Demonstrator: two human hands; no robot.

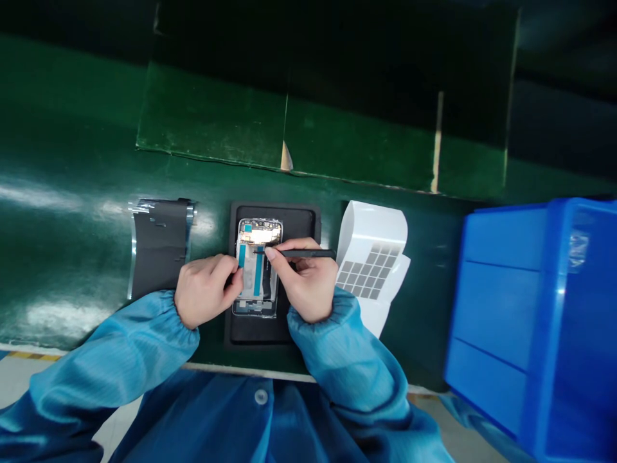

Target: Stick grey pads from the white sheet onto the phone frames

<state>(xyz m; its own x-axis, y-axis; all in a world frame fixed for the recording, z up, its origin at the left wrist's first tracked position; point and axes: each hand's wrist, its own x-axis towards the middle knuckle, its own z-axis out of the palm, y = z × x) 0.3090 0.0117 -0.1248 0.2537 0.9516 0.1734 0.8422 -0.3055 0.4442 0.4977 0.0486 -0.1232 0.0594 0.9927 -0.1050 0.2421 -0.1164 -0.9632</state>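
Note:
An opened phone point(250, 273) lies face down on a black tray point(301, 222), its circuit board and two blue strips showing. My right hand point(308, 280) pinches black tweezers point(308, 253), whose tips point left over the middle of the phone. At the phone's left edge is my left hand point(207, 289), fingers curled with thumb and forefinger close together; whether anything small is between them I cannot make out. To the right, a white sheet point(373, 222) bears rows of small grey squares and curls over at its far end.
A black sheet with shiny edges point(160, 241) lies left of the tray. A big blue bin point(504, 308) stands at the right. Behind, a green mat point(357, 154) with a torn front edge covers part of the green table point(87, 257).

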